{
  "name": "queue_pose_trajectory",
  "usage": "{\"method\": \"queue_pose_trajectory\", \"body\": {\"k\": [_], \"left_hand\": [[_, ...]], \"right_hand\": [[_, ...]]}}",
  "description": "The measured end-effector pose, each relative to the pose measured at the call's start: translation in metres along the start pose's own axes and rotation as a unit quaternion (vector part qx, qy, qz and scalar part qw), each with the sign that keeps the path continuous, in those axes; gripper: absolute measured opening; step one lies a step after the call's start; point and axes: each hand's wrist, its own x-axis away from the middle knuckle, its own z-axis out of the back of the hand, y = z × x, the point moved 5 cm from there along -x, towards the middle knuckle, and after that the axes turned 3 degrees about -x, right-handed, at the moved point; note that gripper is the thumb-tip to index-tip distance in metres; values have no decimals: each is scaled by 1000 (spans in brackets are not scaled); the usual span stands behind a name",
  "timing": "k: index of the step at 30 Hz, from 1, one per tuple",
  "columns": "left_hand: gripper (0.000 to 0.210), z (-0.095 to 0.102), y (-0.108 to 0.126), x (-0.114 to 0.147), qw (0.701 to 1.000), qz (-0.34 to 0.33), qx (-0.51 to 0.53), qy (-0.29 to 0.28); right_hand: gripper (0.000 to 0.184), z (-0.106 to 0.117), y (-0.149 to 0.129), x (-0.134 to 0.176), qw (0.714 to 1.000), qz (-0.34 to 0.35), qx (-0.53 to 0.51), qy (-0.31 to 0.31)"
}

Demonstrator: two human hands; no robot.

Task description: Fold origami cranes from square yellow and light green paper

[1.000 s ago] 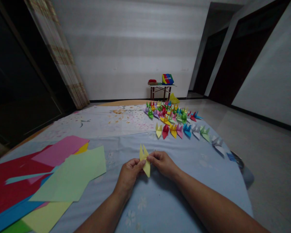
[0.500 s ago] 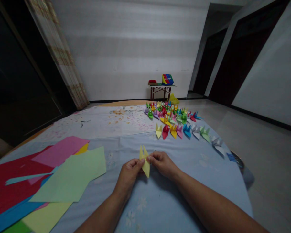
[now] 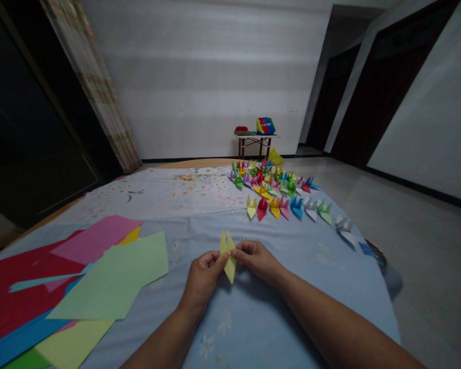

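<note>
A folded yellow origami paper (image 3: 229,270), with two narrow points at the top and one broader point at the bottom, is held above the blue cloth. My left hand (image 3: 205,269) is closed on its left edge, thumb lying on the front. From the right, my right hand (image 3: 255,256) pinches it near the middle with thumb and fingertips. The fingers behind the paper are partly hidden. Beyond my hands stands a row of folded paper cranes, among them a yellow one (image 3: 251,208) and a red one (image 3: 262,209).
Coloured sheets lie at the left, with a pale green sheet (image 3: 119,277) above a red sheet (image 3: 15,287). More cranes crowd the table's far right, and a silver-grey crane (image 3: 346,231) sits near its right edge. A small table (image 3: 255,137) stands by the wall.
The yellow paper's lower point has swung slightly left. Both hands keep their hold in nearly the same place.
</note>
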Motion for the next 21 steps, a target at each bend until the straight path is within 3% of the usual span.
{"method": "queue_pose_trajectory", "body": {"k": [16, 21], "left_hand": [[31, 0, 4, 2, 1000, -10, -14, -11], [34, 0, 3, 1, 1000, -6, 3, -19]], "right_hand": [[45, 1, -7, 1, 999, 18, 33, -4], [45, 0, -5, 3, 999, 10, 3, -36]]}}
